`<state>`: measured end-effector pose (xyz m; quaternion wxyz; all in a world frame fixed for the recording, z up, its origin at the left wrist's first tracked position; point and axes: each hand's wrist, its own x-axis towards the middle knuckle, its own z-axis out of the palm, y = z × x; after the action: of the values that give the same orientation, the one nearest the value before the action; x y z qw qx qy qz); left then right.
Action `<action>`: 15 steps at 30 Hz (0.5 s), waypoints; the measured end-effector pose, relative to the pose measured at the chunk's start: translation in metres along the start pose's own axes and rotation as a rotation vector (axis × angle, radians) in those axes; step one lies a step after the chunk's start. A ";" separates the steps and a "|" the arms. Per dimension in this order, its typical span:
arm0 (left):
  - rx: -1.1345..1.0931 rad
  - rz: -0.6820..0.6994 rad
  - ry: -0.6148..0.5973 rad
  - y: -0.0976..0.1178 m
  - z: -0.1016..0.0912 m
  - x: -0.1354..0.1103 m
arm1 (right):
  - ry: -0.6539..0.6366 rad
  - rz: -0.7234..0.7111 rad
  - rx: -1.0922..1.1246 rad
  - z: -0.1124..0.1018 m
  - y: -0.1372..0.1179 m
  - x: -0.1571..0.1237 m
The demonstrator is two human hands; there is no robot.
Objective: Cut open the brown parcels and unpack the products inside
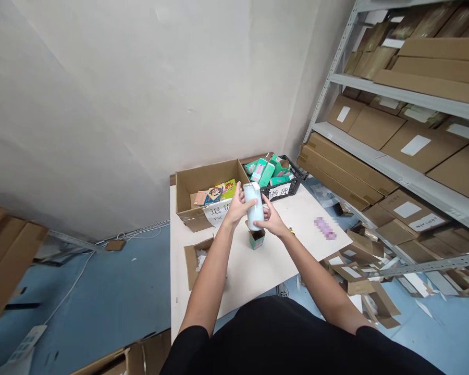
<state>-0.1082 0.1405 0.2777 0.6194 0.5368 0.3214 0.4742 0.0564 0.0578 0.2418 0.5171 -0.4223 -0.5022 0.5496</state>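
A pale blue tumbler with a white lid is held between both hands over the white table. My left hand grips its left side, with the thumb across the front. My right hand closes on the lower right side. Just below the tumbler, a small green box stands upright with its top open. Left of it lies an opened brown carton with white paper inside, partly hidden by my left forearm.
Behind stand a large cardboard box with colourful packages and a black crate of green boxes. A blurred purple item lies at right. Metal shelves with cartons rise on the right; opened cartons litter the floor.
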 end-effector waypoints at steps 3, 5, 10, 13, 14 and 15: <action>0.050 -0.019 0.027 -0.003 0.009 0.007 | 0.023 -0.036 0.007 -0.009 -0.002 0.004; 0.038 -0.052 0.041 -0.007 0.017 0.011 | -0.036 -0.028 0.033 -0.017 -0.002 0.007; 0.066 -0.009 0.067 -0.009 0.037 0.019 | 0.026 -0.055 -0.070 -0.037 -0.001 0.014; 0.083 -0.020 0.157 -0.007 0.045 0.023 | 0.023 -0.085 -0.102 -0.051 0.002 0.019; 0.060 -0.033 0.178 -0.007 0.047 0.024 | -0.018 -0.082 -0.071 -0.055 0.003 0.021; 0.030 -0.045 0.190 -0.008 0.049 0.025 | -0.055 -0.072 -0.036 -0.060 0.005 0.023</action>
<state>-0.0536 0.1464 0.2831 0.5883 0.4914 0.3979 0.5041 0.1118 0.0876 0.2303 0.5147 -0.3979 -0.5412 0.5328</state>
